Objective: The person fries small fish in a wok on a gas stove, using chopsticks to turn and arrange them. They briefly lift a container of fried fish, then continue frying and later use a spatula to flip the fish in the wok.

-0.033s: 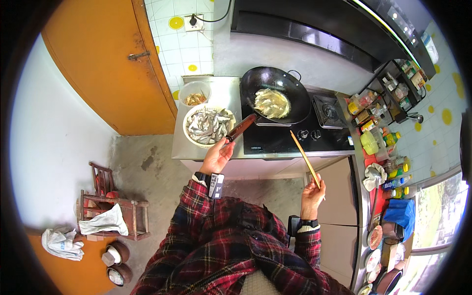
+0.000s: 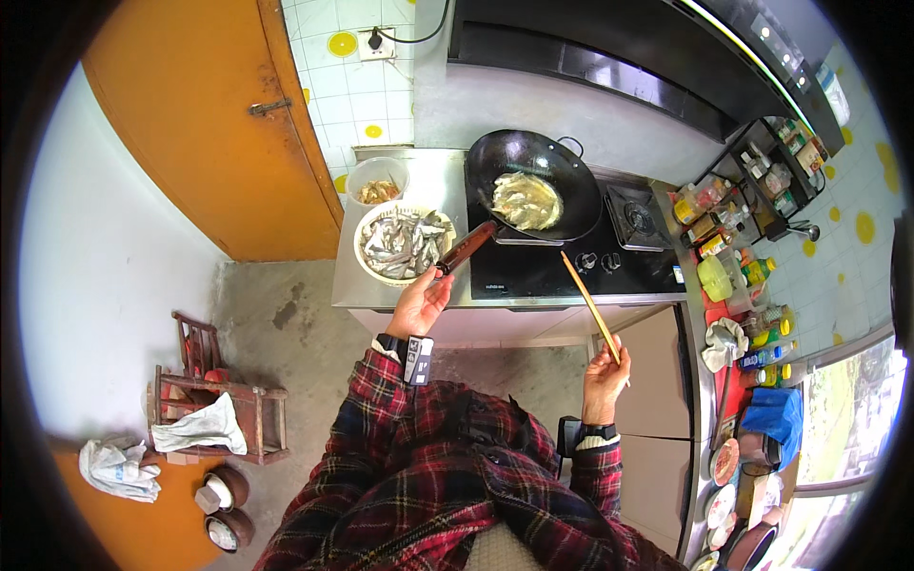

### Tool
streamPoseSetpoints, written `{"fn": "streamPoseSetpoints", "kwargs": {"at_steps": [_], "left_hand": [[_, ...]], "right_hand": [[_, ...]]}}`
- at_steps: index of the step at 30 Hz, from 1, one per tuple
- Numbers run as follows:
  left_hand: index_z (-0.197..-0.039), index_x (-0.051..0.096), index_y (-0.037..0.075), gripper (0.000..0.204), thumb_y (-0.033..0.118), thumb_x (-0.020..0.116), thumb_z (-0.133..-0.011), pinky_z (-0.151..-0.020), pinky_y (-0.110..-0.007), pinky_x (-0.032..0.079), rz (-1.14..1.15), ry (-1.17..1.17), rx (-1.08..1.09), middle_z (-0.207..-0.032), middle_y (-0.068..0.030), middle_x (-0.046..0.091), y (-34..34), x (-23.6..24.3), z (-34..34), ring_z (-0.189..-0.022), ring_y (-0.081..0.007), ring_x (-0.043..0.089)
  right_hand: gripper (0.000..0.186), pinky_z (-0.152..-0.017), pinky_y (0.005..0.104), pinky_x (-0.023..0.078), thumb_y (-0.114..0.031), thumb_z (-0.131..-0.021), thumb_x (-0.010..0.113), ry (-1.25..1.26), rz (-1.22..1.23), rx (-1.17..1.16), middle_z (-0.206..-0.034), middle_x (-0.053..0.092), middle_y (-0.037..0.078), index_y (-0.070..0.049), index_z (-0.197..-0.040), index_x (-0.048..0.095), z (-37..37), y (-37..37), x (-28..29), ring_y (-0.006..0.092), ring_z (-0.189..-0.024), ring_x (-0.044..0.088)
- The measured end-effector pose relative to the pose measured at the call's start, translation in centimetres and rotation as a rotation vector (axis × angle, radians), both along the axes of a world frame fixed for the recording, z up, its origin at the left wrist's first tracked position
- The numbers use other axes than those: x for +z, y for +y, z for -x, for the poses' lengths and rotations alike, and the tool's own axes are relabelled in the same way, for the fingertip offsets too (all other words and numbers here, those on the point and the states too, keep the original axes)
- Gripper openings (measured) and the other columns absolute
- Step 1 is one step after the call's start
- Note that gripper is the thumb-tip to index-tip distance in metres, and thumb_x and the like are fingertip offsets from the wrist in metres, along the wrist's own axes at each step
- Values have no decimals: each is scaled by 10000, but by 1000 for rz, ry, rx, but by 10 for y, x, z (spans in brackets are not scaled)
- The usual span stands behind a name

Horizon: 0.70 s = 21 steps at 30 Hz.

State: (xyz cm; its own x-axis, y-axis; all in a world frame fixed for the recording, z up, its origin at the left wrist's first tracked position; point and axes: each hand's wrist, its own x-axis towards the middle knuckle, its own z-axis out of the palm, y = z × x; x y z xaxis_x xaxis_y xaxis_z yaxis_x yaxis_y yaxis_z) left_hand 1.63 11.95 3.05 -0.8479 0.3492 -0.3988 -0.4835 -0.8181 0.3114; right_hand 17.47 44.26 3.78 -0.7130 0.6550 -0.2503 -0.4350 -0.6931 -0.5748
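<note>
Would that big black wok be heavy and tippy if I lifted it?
The wok is probably heavy: it's wide and holds food. It might rock, since its bowl looks rounded. Lifted by its long handle, it may tip bowl-down.

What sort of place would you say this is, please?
It looks like a kitchen, probably a home one: a wok of frying fish sits on a built-in gas stove, under a dark range hood.
</note>
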Motion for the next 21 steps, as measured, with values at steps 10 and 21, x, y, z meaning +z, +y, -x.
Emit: {"fn": "streamPoseSetpoints", "kwargs": {"at_steps": [10,21], "left_hand": [[-1042,557,77,253,234,636,-860,-693,-244,500,83,24,108,-1053,-124,609,11,-4,-17,-795,-123,604],[-1033,599,131,182,241,593,-888,-602,-214,452,217,68,181,-967,-38,645,15,-7,-23,-671,-58,572]], "right_hand": [[263,-509,167,478,-212,-913,473,-59,-12,108,-821,649,86,-4,-1012,599,17,32,10,85,-541,542],[272,-566,174,503,-199,-922,463,-35,-3,160,-833,649,96,13,-1035,591,15,48,1,105,-632,584]]}}
